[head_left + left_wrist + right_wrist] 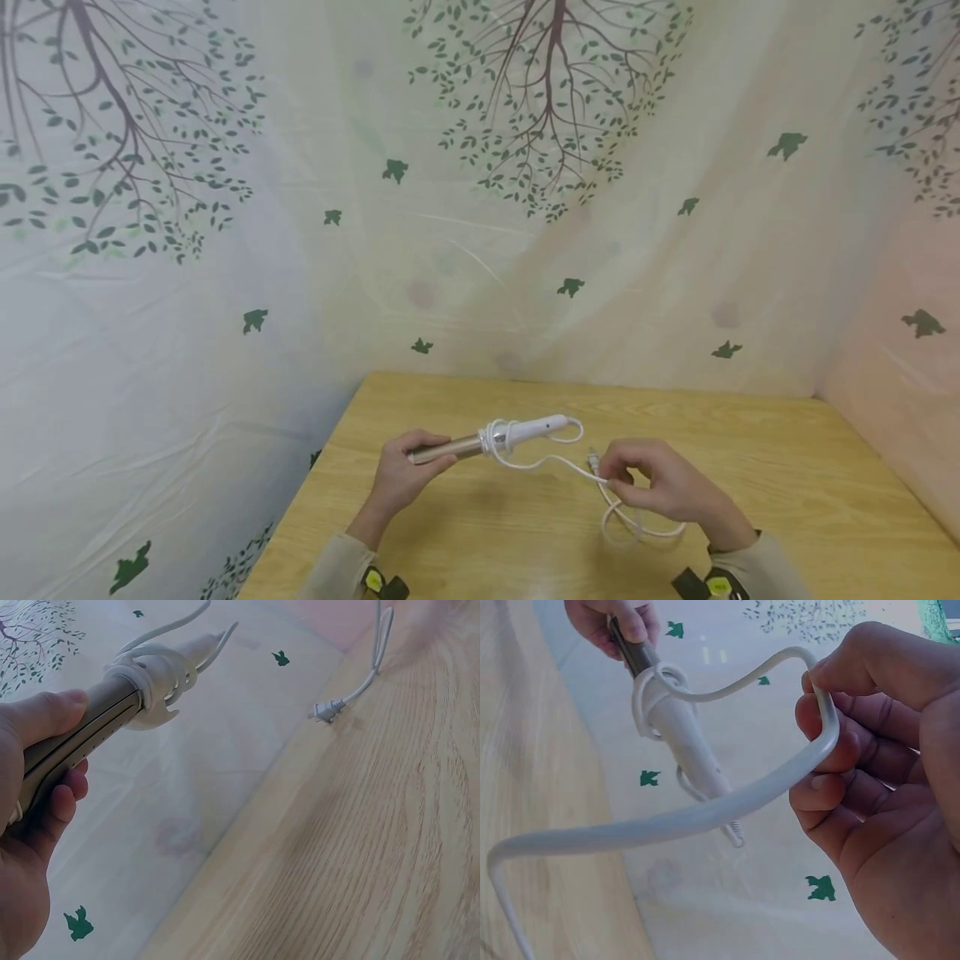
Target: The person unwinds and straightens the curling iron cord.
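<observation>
Above the table, the curling iron extended rightward from the left hand, cord around it; the plug was just left of the right hand, the curtain beyond.

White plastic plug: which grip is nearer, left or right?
Right. The right grip pinches the slim white cord just right of the plug in the head view; the left grip is farther off leftward, holding the cylindrical white and gold tool.
</observation>
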`<state>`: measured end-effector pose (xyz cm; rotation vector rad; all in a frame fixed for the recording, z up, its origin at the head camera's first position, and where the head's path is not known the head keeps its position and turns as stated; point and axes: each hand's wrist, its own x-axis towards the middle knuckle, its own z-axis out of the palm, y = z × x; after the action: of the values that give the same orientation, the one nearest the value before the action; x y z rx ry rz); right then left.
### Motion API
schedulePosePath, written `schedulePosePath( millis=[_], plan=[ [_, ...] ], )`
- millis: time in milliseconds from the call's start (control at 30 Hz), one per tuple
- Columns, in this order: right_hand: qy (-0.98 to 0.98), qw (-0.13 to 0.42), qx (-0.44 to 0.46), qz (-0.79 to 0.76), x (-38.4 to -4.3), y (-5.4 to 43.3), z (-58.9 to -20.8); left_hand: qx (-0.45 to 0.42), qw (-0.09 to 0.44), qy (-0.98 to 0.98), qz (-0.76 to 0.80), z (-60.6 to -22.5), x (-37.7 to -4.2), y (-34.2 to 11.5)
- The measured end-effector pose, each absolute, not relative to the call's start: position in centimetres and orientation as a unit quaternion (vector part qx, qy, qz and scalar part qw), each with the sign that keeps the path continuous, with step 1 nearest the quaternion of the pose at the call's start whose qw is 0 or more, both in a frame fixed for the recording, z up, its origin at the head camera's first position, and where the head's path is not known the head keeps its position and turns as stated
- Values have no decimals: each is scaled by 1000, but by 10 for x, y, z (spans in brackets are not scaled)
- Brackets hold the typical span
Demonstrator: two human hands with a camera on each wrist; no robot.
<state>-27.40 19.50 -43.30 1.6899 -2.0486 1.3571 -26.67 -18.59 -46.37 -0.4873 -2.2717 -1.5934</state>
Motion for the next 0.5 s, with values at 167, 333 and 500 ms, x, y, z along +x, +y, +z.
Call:
schedulePosePath(
  millis=[167,333,500],
  plan=[
    [-685,112,556,457,-280,198,-422,-165,146,-798,-561,-468,-268,-184],
    [-682,145,549,461,-289,200,-416,-161,145,-798,-562,-468,-268,-183],
    [-668,178,543,477,-295,200,-416,-173,137,-799,-560,-465,-265,-183]
  ],
)
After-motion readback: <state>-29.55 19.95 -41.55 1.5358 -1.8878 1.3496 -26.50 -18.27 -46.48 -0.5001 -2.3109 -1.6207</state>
